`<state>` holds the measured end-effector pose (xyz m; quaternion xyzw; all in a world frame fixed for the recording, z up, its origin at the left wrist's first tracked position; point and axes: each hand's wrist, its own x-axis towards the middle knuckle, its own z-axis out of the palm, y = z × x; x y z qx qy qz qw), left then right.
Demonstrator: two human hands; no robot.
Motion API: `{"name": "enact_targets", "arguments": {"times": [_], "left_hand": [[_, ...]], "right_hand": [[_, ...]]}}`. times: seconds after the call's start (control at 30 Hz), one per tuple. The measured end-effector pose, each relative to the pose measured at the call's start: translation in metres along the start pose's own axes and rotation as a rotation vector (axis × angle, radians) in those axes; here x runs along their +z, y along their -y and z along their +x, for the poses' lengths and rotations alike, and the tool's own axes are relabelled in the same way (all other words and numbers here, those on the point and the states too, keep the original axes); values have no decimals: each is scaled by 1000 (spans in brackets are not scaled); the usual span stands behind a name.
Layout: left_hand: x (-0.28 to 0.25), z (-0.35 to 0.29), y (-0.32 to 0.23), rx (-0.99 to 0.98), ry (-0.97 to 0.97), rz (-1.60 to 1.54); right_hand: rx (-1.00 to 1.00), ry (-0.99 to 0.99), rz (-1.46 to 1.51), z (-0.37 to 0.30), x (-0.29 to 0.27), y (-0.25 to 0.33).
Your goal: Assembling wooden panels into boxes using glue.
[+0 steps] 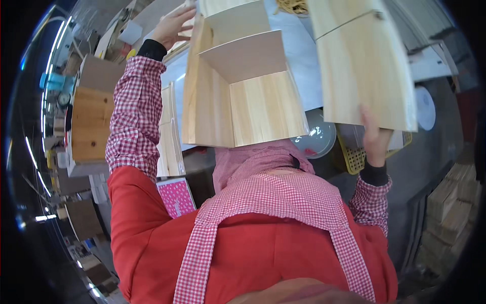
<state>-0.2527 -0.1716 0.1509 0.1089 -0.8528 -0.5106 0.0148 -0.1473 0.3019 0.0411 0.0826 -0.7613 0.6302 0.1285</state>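
Note:
An open wooden box frame [266,111], with pale inner walls and a divider across it, stands on the white-topped table [304,76] in front of me. My left hand [174,29] is beside the box's far left side, its fingers spread; whether the fingertips touch the wood I cannot tell. To the right of the box, a wide light-wood panel [364,71] with a dark seam across its far part is held up in my right hand [375,139]. That hand grips the panel's near edge, thumb on the face and the other fingers hidden behind it.
Thin wooden boards [169,137] lie left of the box. A pink patterned box [176,197] sits near my left elbow. Right of my lap are a clear round lid [316,136] and a yellow basket [354,159]. Stacked boards [453,207] stand far right.

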Motion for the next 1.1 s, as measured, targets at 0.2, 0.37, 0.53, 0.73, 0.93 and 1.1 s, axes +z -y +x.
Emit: {"name": "enact_targets", "arguments": {"times": [0.2,0.37,0.53,0.73,0.93,1.1], "left_hand": [[11,53,32,-127,226,-8],[15,68,35,-195,193,103],[7,72,38,-209,188,124],[15,64,33,-194,137,149],[21,58,27,-191,115,165],[12,67,37,-203,154,150]], "right_hand": [[12,182,109,-3,27,-18],[2,289,91,1,38,-19],[-5,216,131,5,49,-14],[8,321,-11,0,46,-8],[-8,337,39,0,51,-2],[-85,423,-30,6,59,1]]}}
